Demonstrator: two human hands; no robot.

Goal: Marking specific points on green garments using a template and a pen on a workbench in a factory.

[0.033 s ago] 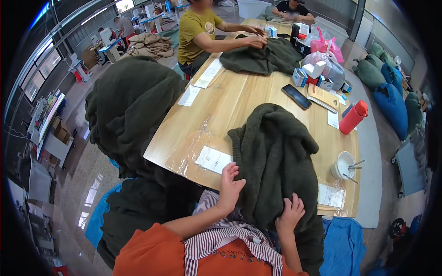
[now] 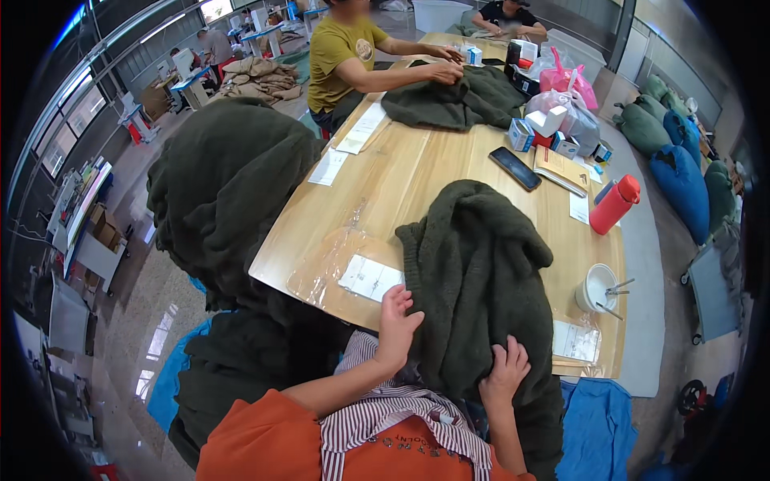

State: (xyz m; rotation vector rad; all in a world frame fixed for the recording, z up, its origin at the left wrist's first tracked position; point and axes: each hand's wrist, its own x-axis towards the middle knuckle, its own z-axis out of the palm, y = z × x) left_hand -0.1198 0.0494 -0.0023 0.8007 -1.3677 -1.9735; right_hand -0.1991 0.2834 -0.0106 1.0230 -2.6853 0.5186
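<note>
A dark green knitted garment lies bunched in front of me, its near end hanging over the table's edge towards my lap. A ribbed band shows along its left side. Beside that left edge is my left hand, fingers loosely bent and apart, nothing seen in them. My right hand rests on the garment's lower right part with its fingers spread over the cloth. Under clear tape, a white paper slip lies on the table just beyond my left hand.
The wooden table also bears a phone, a notebook, a red bottle and a white cup with metal tools. Dark green garments are heaped at left. A person in yellow-green handles another green garment.
</note>
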